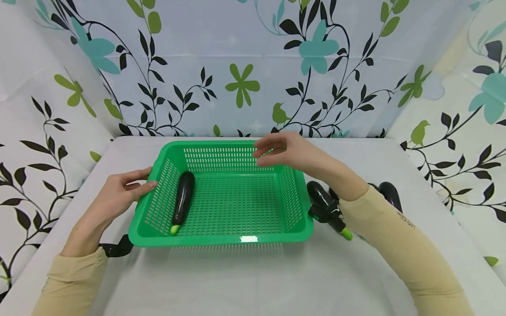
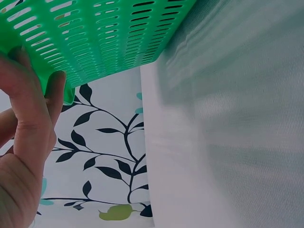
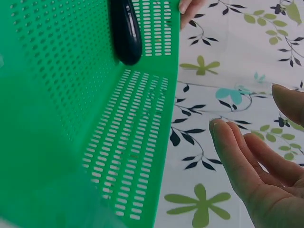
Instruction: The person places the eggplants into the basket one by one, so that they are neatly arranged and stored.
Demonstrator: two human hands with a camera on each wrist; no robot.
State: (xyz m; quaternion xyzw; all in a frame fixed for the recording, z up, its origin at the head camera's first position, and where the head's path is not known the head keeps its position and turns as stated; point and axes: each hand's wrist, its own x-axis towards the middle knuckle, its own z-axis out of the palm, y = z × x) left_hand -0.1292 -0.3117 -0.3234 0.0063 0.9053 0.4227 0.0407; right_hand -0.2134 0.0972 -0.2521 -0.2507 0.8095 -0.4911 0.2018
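A green slotted plastic basket (image 1: 221, 240) stands in the middle of the table, seen from the side in the left wrist view. Inside it, along the left wall, lies one dark eggplant (image 1: 184, 197) with its green end toward me; the right wrist view shows this eggplant (image 3: 126, 33) too. My left hand (image 1: 118, 193) grips the basket's left rim between thumb and fingers. Over the back right rim hovers my right hand (image 1: 286, 151), fingers loosely bent and apart from the thumb, with nothing between them.
To the right of the basket lies another eggplant (image 1: 322, 197), partly covered by the black wrist mount. Beyond the right forearm, more dark eggplant (image 1: 390, 195) shows, partly hidden by the sleeve. A patterned cloth (image 1: 241, 96) hangs behind the white table (image 1: 253, 281) and at both sides.
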